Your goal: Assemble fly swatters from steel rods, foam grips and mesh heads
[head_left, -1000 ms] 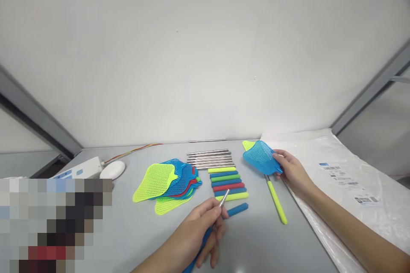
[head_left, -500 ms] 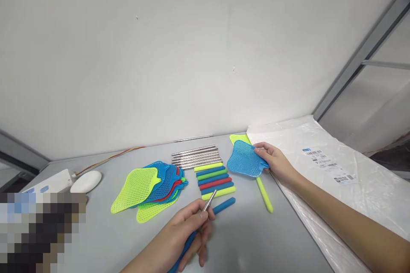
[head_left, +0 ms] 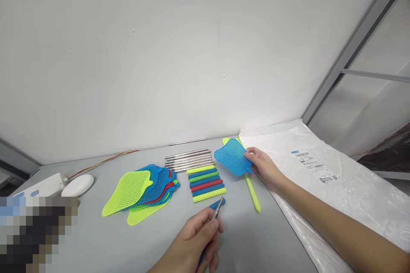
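Observation:
My left hand [head_left: 199, 239] is closed around a fly swatter handle, a silver metal rod [head_left: 218, 209] with a blue grip that the palm mostly hides. The rod's tip points up and away. My right hand [head_left: 263, 167] pinches a blue perforated fly swatter head [head_left: 233, 157] near its neck, raised above the table and apart from the rod. Beneath that head lie a yellow-green swatter head [head_left: 226, 140], partly covered, and a yellow-green grip [head_left: 253, 194]. Beyond my left fingers lies another blue grip [head_left: 218, 204], partly hidden.
A row of coloured grips [head_left: 206, 181] lies mid-table, with several metal rods [head_left: 188, 160] behind. Left is a pile of swatter heads [head_left: 130, 192]. A white oval object [head_left: 77, 185] sits farther left. White plastic packaging [head_left: 288, 136] covers the right side. One rod [head_left: 187, 142] lies by the wall.
The view has shifted a little. My left hand has moved right with the rod, closer to the blue swatter head. The head has tilted, its neck now turned more toward me.

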Demonstrator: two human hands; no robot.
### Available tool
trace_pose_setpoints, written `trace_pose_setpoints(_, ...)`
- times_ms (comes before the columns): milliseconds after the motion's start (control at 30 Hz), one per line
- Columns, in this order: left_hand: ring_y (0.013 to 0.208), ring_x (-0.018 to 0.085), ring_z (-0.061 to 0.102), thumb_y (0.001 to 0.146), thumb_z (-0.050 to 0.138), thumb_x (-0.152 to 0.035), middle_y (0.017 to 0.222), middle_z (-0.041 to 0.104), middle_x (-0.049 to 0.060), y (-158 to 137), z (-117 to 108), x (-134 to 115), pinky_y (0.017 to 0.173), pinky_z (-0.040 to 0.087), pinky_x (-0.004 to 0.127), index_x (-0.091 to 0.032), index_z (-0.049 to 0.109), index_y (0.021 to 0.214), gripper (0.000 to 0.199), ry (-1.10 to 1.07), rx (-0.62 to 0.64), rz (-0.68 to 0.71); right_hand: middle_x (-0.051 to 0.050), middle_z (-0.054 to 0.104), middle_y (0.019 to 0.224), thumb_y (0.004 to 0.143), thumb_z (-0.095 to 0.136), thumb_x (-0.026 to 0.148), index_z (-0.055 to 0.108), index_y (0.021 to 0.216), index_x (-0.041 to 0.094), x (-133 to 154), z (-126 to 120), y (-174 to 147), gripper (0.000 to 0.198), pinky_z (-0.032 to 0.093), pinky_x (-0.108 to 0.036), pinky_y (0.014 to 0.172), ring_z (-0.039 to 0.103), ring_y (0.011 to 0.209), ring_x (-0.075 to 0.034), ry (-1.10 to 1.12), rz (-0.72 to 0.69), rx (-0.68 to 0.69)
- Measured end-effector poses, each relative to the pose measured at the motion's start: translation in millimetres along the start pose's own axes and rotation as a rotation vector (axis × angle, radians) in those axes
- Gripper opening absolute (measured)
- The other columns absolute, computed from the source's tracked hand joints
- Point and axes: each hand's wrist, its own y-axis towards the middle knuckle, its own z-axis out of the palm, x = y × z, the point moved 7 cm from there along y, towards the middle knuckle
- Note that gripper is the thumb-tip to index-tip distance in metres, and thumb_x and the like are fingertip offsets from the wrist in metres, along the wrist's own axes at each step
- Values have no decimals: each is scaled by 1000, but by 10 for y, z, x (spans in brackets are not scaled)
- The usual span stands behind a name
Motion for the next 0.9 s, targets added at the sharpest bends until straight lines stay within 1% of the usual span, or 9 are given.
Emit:
trace_pose_setpoints(133, 26, 2, 26, 91, 42, -43, 48, 41, -11, 197, 198, 60, 44, 39, 22, -19, 48, 85, 25, 65, -14, -25, 3, 58, 67, 83, 64, 41, 51, 87, 19, -26, 53, -6, 25, 47, -20, 47, 55, 54, -10, 55, 30, 44)
trace_pose_setpoints(200, 26, 3, 27, 91, 42, -43, 49, 42, -11, 306, 299, 74, 44, 38, 22, -19, 47, 86, 24, 75, -14, -31, 1, 59, 69, 83, 65, 40, 53, 87, 18, -26, 89, -15, 25, 47, -20, 47, 56, 56, -9, 73, 45, 70)
trace_pose_setpoints(367, 27, 2, 29, 92, 39, -46, 59, 48, -10, 552, 477, 104, 47, 43, 24, -21, 41, 85, 26, -17, -47, 31, 0, 61, 70, 84, 65, 39, 54, 87, 17, -24, 152, -42, 24, 40, -14, 39, 58, 57, -9, 88, 69, 108)
trace_pose_setpoints(500, 30, 2, 35, 94, 37, -47, 65, 50, -9, 625, 507, 87, 54, 47, 27, -20, 38, 82, 30, -48, -68, 80, 0, 63, 69, 86, 63, 39, 53, 88, 18, -37, 145, -44, 23, 39, -13, 38, 60, 58, -9, 90, 87, 102)
trace_pose_setpoints(633, 31, 2, 37, 94, 36, -47, 65, 52, -8, 647, 491, 97, 55, 47, 28, -20, 38, 81, 31, -94, -51, 66, -2, 66, 72, 86, 63, 36, 52, 92, 19, -28, 144, -55, 21, 46, -15, 42, 65, 63, -12, 110, 100, 113)
trace_pose_setpoints(767, 33, 3, 37, 94, 37, -47, 67, 53, -8, 671, 475, 101, 52, 47, 27, -20, 38, 84, 29, -138, -51, 70, -4, 69, 83, 87, 62, 31, 52, 100, 18, 0, 199, -105, 21, 55, -19, 53, 69, 69, -13, 164, 114, 178)
trace_pose_setpoints(900, 34, 3, 37, 93, 38, -49, 67, 52, -8, 679, 480, 96, 52, 47, 27, -21, 37, 89, 29, -159, -48, 65, -6, 70, 95, 88, 62, 29, 52, 106, 18, 7, 238, -145, 23, 58, -21, 62, 70, 76, -14, 173, 141, 202)
